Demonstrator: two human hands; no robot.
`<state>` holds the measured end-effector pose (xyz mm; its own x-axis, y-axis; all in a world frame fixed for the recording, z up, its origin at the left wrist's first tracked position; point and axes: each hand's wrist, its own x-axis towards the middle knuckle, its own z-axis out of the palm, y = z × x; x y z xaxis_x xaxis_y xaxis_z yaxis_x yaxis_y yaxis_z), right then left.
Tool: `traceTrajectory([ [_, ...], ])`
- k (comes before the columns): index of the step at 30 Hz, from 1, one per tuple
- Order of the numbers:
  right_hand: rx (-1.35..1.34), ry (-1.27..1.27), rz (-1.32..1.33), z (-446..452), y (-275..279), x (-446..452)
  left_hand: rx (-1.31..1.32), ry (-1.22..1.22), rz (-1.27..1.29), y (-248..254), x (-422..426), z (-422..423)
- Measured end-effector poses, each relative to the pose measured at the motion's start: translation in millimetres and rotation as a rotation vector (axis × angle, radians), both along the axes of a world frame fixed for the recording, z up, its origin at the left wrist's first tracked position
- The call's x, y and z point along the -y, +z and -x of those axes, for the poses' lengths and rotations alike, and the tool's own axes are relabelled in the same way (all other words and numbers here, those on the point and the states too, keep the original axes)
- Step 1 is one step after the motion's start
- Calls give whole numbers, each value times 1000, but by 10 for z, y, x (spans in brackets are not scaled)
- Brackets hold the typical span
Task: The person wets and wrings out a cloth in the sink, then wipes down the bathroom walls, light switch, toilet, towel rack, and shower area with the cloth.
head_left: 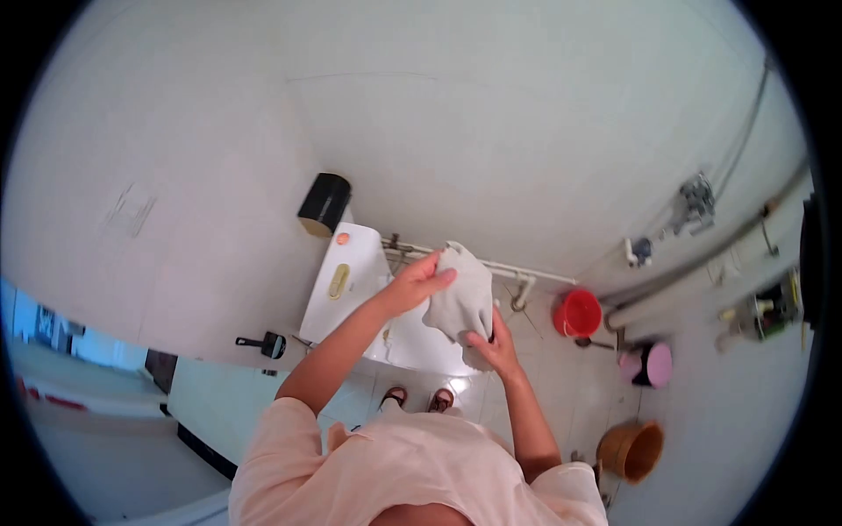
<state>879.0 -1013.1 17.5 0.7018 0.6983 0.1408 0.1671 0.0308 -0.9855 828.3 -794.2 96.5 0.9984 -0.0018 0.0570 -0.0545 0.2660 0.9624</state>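
A pale grey-white cloth [465,294] hangs between my two hands in the middle of the head view. My left hand [423,284] pinches its upper left side, thumb lying over the fabric. Lower down on the right, my right hand [497,347] grips the cloth's bottom edge. Some of its fingers are hidden behind the fabric. Beneath the cloth is a white toilet [320,307], partly covered by my left forearm and the cloth. On its tank lie a yellowish oval piece [338,281] and a small orange round piece [342,238].
A black cylindrical container [326,198] is at the wall behind the tank. A black-handled brush [263,344] is at left. To the right are a red bucket [576,314], a pink-and-black item [647,364], a wooden tub [630,451] and a wall-mounted faucet [696,203]. White pipes [500,266] run along the wall.
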Motion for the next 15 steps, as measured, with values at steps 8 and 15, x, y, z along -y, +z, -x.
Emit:
traceTrajectory([
  [8, 70, 641, 36, -298, 561, -309, 183, 745, -683, 73, -461, 621],
  [15, -480, 433, -259, 144, 416, -1128, -31, 1124, -581, -335, -554, 1414],
])
